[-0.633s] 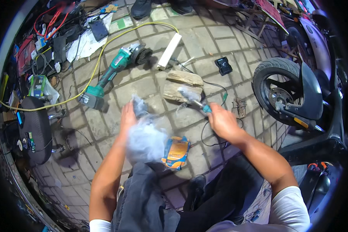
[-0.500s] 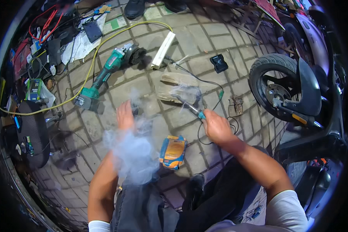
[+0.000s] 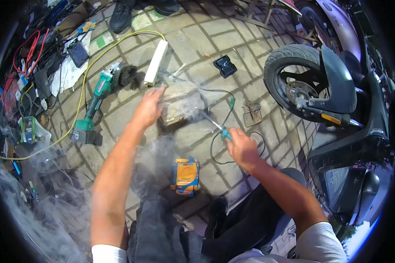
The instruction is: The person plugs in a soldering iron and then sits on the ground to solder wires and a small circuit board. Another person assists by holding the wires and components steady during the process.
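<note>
My right hand [image 3: 242, 149] is closed around the teal handle of a soldering iron [image 3: 216, 126]. Its metal tip points up and left to the right end of a weathered wooden block [image 3: 180, 109] on the paving, where smoke hides the exact contact. My left hand [image 3: 150, 107] is at the block's left edge, fingers bent against it; their undersides are hidden. A black cord runs from the iron past the block. Nearer my legs lies an orange and blue cardboard box [image 3: 186, 175].
A teal angle grinder [image 3: 99, 98] with a wheel brush lies to the left, beside a yellow cable [image 3: 85, 79]. Beyond the block are a white power strip [image 3: 156, 63] and a small black case [image 3: 225, 65]. A scooter wheel [image 3: 296, 83] stands right; another person's shoes [image 3: 122, 16] are far off.
My left hand has moved forward and right to the block's edge. The iron's tip has shifted toward the block's right end. Smoke has drifted to the lower left, and the view has shifted.
</note>
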Demonstrator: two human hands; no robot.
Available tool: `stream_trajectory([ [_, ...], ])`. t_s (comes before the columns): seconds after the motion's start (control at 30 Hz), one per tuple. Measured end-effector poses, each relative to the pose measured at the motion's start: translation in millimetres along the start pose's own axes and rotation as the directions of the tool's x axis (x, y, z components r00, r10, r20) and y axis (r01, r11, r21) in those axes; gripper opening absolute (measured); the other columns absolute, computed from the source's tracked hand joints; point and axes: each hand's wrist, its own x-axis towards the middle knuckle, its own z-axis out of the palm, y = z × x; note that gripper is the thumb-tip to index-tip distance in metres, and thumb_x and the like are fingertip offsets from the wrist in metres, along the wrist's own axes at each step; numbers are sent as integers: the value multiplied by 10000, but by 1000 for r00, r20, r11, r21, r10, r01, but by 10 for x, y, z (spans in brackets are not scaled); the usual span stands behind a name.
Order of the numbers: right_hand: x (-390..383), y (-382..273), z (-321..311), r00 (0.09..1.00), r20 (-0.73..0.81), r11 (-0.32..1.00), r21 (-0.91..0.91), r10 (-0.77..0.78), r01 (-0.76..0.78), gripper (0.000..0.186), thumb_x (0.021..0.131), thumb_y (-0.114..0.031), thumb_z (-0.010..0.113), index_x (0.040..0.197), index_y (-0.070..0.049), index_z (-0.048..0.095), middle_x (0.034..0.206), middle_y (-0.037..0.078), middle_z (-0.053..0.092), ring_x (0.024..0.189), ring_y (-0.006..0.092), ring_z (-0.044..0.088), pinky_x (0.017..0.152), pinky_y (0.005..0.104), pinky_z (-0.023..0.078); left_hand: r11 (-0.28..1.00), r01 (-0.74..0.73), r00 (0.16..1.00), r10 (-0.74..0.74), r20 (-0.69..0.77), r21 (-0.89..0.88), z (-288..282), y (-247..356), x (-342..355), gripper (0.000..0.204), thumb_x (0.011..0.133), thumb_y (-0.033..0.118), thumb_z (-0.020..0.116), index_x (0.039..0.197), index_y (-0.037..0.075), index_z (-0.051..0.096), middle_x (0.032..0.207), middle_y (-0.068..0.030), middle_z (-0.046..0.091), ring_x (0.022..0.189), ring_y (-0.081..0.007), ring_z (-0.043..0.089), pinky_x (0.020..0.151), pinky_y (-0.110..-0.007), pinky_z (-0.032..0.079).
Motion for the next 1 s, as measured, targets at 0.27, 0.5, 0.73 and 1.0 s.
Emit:
stream_trajectory([
  [0.27,112,-100,230,814,545,498,659,202,-565,341,881,-294,590,1038,0,520,678,56,566,504,121,529,421,274,407,989,86,988,-69,-139,119,148,233,-306,527,758,72,632,1255,35,462,1107,-233,545,998,-405,522,854,-435,439],
  [0.5,42,55,317,755,621,432,634,210,-641,270,935,-283,516,955,-20,569,667,24,557,481,89,506,407,237,390,985,95,991,-79,-109,146,180,199,-401,565,759,43,619,1288,37,422,1093,-215,540,1006,-397,520,848,-422,441],
  [0.73,7,203,159,759,618,445,633,204,-634,284,943,-293,492,901,-22,567,662,35,563,462,92,492,401,244,384,984,101,990,-85,-109,149,180,241,-406,569,758,39,620,1290,34,418,1054,-221,542,978,-404,524,825,-425,443],
  [1.0,18,213,197,862,444,586,642,243,-495,251,914,-235,538,898,12,581,609,28,525,496,92,478,462,270,399,982,97,990,-79,-113,163,228,246,-400,550,767,61,608,1285,44,423,1092,-192,533,988,-379,519,836,-425,447],
])
